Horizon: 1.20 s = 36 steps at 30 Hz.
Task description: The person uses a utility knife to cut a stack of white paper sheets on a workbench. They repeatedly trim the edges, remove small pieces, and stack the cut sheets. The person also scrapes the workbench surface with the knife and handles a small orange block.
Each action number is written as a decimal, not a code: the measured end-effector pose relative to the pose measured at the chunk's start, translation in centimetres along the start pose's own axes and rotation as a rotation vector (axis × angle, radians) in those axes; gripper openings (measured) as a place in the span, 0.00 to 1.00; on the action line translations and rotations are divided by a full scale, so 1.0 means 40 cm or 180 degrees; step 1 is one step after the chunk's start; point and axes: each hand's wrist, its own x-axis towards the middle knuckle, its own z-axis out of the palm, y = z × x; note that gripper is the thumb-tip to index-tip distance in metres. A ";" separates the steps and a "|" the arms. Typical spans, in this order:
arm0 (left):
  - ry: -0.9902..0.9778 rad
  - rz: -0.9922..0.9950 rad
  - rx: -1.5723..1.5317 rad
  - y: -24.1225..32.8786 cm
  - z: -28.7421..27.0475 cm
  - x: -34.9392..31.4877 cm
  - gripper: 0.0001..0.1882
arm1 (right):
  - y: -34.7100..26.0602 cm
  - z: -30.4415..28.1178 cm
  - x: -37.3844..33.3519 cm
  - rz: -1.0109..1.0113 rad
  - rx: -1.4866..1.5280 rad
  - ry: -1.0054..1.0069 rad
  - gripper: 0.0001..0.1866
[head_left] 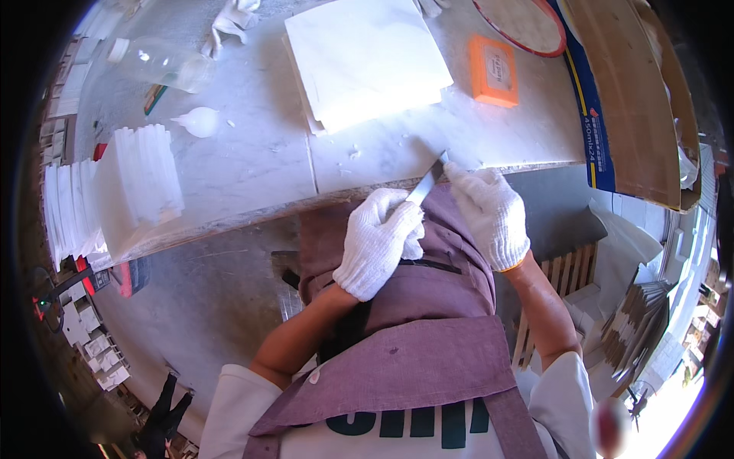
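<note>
Spanning the upper view, a pale marble worktable (260,164) carries stacked white slabs (367,57), an orange block (494,70), ridged white tile stacks (141,180) and a rag (233,19); grey floor lies below. The gloved left hand (378,241) is clenched around a thin metal blade (427,182), its handle hidden in the fist. The gloved right hand (489,214) pinches the blade near its tip at the table edge. A clear plastic bottle (164,65) lies on its side, contents indiscernible.
</note>
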 end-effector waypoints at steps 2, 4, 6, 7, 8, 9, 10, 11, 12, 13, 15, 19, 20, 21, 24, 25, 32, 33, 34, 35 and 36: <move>-0.0014 -0.0034 -0.0006 0.009 0.004 0.001 0.11 | -0.020 -0.014 0.012 -0.0603 -0.0534 -0.0097 0.19; 0.0042 -0.0053 0.0018 0.010 0.001 0.001 0.12 | -0.071 -0.018 0.001 -0.0062 -0.0525 -0.0815 0.19; 0.0028 -0.0120 -0.0021 0.001 -0.009 0.007 0.13 | -0.017 0.010 -0.018 -0.0460 -0.0294 -0.0303 0.18; 0.0024 -0.0163 -0.0039 -0.001 -0.012 0.009 0.13 | 0.002 0.013 -0.016 -0.0345 -0.0241 -0.0137 0.18; 0.0027 -0.0172 -0.0035 0.005 -0.012 0.007 0.13 | 0.016 0.012 -0.011 -0.0228 -0.0188 0.0030 0.18; 0.0028 -0.0181 -0.0032 0.014 -0.011 0.005 0.13 | 0.026 0.008 -0.003 -0.0244 -0.0279 0.0201 0.18; 0.0031 -0.0184 -0.0025 0.020 -0.010 0.005 0.13 | 0.022 0.010 -0.005 -0.0389 -0.0260 0.0115 0.18; -0.0003 -0.0190 -0.0017 0.021 -0.013 0.009 0.14 | 0.013 0.013 -0.014 -0.0532 -0.0243 0.0029 0.19; -0.0038 -0.0197 -0.0008 0.019 -0.019 0.014 0.14 | -0.007 0.015 -0.020 -0.0419 -0.0270 -0.0201 0.19; -0.0080 -0.0208 -0.0006 0.020 -0.023 0.017 0.14 | -0.028 0.014 -0.025 -0.0306 -0.0310 -0.0430 0.20; -0.0150 -0.0289 -0.0151 0.028 -0.027 0.017 0.14 | 0.017 0.033 -0.024 -0.0602 -0.0168 0.0170 0.23; 0.0427 0.1884 0.1867 0.025 -0.052 0.003 0.10 | -0.001 -0.014 0.003 0.0282 -0.0160 0.0665 0.16; 0.0664 0.2967 0.2812 0.024 -0.062 0.006 0.09 | -0.011 -0.019 0.000 0.0471 0.0070 0.0758 0.16; 0.1060 0.3633 0.3458 0.034 -0.069 0.018 0.08 | -0.024 -0.022 0.000 0.0441 0.0266 0.0832 0.16; 0.0671 0.2734 0.4685 0.046 -0.089 0.028 0.10 | -0.035 -0.015 0.004 0.0439 0.0827 0.0688 0.16; 0.0745 0.2985 0.4753 0.041 -0.083 0.030 0.11 | -0.038 -0.012 0.007 0.0610 0.0904 0.0524 0.16; 0.0658 0.3596 0.4009 0.015 -0.120 0.066 0.14 | -0.082 -0.010 0.001 0.1304 0.1433 -0.0333 0.18; 0.0699 0.3755 0.4174 0.016 -0.124 0.070 0.15 | -0.077 -0.009 0.004 0.1445 0.1572 -0.0329 0.18; 0.0738 0.3734 0.4306 0.019 -0.122 0.066 0.15 | -0.066 -0.008 0.008 0.1431 0.1560 -0.0273 0.18; 0.0773 0.3712 0.4439 0.023 -0.114 0.061 0.15 | -0.053 -0.008 0.012 0.1419 0.1549 -0.0214 0.18; 0.0804 0.3689 0.4571 0.025 -0.110 0.058 0.14 | -0.044 -0.004 0.015 0.1409 0.1538 -0.0152 0.18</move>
